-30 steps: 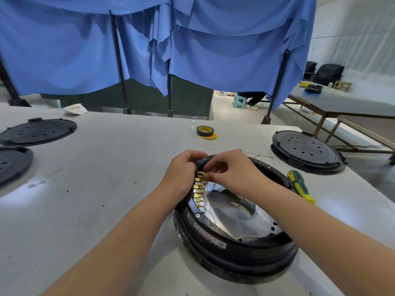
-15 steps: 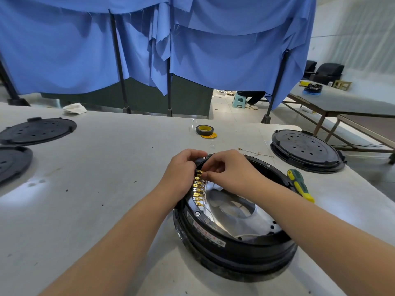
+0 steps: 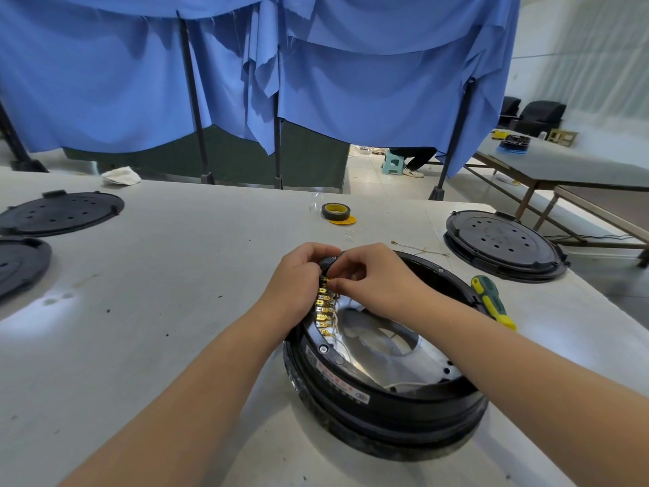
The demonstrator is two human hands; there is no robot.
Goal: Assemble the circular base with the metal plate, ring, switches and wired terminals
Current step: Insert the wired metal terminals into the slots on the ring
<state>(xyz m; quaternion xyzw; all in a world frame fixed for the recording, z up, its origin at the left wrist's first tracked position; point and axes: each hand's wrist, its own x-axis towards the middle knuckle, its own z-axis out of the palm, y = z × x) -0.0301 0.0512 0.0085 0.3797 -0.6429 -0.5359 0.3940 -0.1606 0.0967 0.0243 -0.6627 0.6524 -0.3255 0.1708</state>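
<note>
fingers of both my hands are bunched together at the eleven o'clock rim of the circular base, which sits on the grey table just in front of me. my left hand is curled over the black ring edge from outside, steadying it, while my right hand pinches what i take to be one of the brass terminals, thumb and forefinger closed on the top of the row; the exact contact is hidden under my knuckles. the terminals run in a gold line down the inner wall from eleven to nine o'clock, thin white wires trailing onto the shiny metal plate in the bottom. i judge the base heavy and stiff enough to stay put, but the terminals are small, thin and bendable, so they want a grip on the flat brass tab, never the wire. a green and yellow screwdriver lies at two o'clock, a tape roll at twelve.
</note>
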